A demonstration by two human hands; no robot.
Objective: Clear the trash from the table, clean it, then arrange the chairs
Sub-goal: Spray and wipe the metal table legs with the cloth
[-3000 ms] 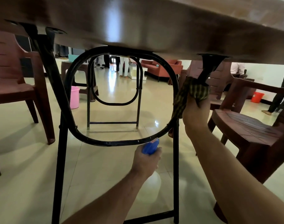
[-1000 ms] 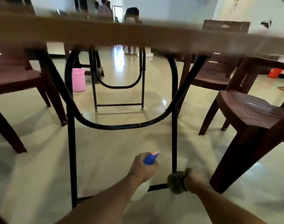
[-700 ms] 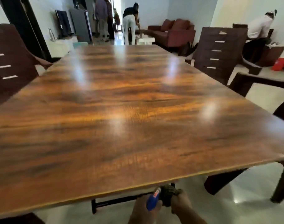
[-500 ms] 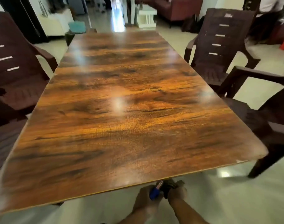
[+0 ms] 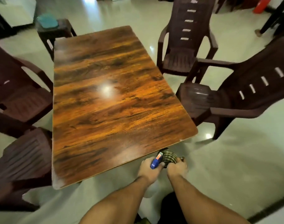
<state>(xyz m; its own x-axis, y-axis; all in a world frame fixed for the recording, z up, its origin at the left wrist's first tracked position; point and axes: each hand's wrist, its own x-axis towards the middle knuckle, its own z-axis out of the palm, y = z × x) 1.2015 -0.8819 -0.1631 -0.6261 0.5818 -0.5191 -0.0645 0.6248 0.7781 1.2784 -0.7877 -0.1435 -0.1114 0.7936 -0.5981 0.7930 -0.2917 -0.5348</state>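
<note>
Wood-grain surface (image 5: 115, 97) seen from above, its glossy top showing one bright reflection near the middle. Just off the near right corner of the surface, the two hands are held side by side above the pale floor (image 5: 235, 167). The left hand (image 5: 148, 169) is curled round the blue head of a spray bottle (image 5: 155, 162), whose pale body hangs below the fist. The right hand (image 5: 176, 168) is closed on a bunched checked cloth (image 5: 168, 158), which touches the bottle's head. Four dark brown plastic armchairs stand round the surface. The far right chair (image 5: 186, 50) stands just beside the right long edge, and the near right chair (image 5: 235, 97) is turned at an angle with its seat front close to that edge. The far left chair (image 5: 20, 94) and the near left chair (image 5: 21, 159) have their seats against the left long edge. A dark stool (image 5: 55, 31) at the far left corner of the surface carries a teal object (image 5: 47, 22). A red bucket (image 5: 261, 5) lies well beyond the far right corner.
</note>
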